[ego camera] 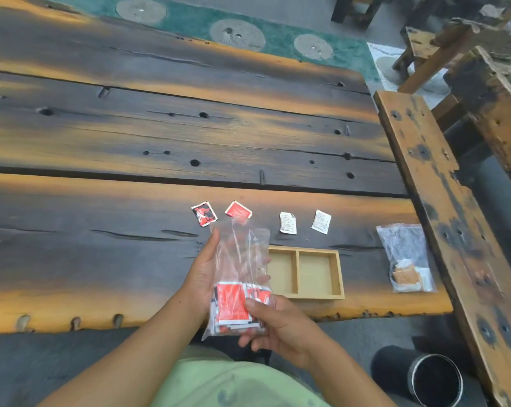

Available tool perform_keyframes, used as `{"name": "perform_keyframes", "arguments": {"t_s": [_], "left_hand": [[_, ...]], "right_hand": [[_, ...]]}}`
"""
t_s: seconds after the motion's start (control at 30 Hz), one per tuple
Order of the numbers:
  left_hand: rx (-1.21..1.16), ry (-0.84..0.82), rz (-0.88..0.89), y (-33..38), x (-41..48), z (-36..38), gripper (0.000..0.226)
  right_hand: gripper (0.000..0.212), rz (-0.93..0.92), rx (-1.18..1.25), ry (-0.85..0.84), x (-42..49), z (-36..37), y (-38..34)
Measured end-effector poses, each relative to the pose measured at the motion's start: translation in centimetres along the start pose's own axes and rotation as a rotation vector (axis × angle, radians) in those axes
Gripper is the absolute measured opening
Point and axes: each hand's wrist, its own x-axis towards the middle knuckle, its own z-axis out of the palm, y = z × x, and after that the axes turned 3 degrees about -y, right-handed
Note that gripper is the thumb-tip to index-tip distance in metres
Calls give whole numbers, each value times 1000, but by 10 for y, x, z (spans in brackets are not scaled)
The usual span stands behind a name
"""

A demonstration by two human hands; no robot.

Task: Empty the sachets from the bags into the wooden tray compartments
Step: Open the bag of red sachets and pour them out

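I hold a clear plastic bag [239, 259] upright above the table's near edge, with several red sachets [232, 304] bunched at its bottom. My left hand [202, 271] grips the bag's left side and my right hand [277, 321] pinches its lower end over the sachets. Just right of the bag lies the wooden tray [341, 277], with two compartments that hold nothing. Beyond it, two red sachets [238, 210] and two white sachets [288, 223] lie loose on the table. A second clear bag [407, 257] with white and tan sachets rests at the right edge.
The dark plank table [160, 136] stretches far and left. A wooden bench [442, 201] runs along the right side. A black cylindrical bin [424, 377] stands on the floor at the lower right.
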Motion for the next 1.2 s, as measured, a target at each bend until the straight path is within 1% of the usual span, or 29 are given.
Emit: {"name": "perform_keyframes", "arguments": {"t_s": [0.07, 0.13, 0.27, 0.37, 0.43, 0.53, 0.73, 0.97, 1.2], "left_hand": [[-1, -28, -66, -8, 0, -8, 87], [-27, -22, -94, -15, -1, -15, 92], [-74, 46, -2, -24, 0, -26, 83], [-85, 69, -27, -26, -2, -32, 74], [-77, 73, -53, -27, -4, -36, 73], [-80, 94, -45, -28, -5, -42, 73], [-117, 104, -114, -31, -8, -44, 95], [-126, 258, -77, -34, -10, -43, 86], [-174, 234, -34, -35, -15, -32, 71]], "right_hand": [[32, 6, 50, -7, 1, -1, 2], [32, 32, 61, -6, 1, -1, 2], [37, 97, 37, 24, 2, 0, 4], [37, 128, 53, 39, 4, 4, 9], [37, 144, 60, 46, 5, 7, 10], [38, 160, 72, 41, 6, 8, 10], [43, 184, 147, 50, 3, 8, 5], [53, 197, 176, 51, 2, 10, 4], [53, 218, 212, 49, -3, 13, -2]]}}
